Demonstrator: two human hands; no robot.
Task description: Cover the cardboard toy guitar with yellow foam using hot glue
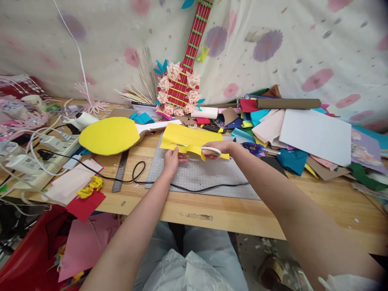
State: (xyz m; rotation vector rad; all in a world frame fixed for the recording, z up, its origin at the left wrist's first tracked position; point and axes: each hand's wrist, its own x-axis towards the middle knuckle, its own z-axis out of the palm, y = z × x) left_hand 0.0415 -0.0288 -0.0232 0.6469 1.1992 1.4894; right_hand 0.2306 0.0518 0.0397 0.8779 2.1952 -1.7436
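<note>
A sheet of yellow paper (189, 134) is held over the grey cutting mat (206, 178). My left hand (174, 161) pinches its near edge at the left. My right hand (214, 149) grips a pair of scissors (211, 150) with pale handles, and their blades lie along the sheet, pointing left toward my left hand. A strip along the near edge is partly cut and curls up. To the left rests a guitar-shaped cardboard piece (110, 135) with a yellow body and a white neck.
A finished red paper guitar (178, 87) with pink flowers leans on the curtain. Paper sheets and scraps (315, 135) pile up at the right. A black cable (194, 190) crosses the mat. A steel ruler (121, 171), a power strip (48, 161) and red paper (86, 204) lie left.
</note>
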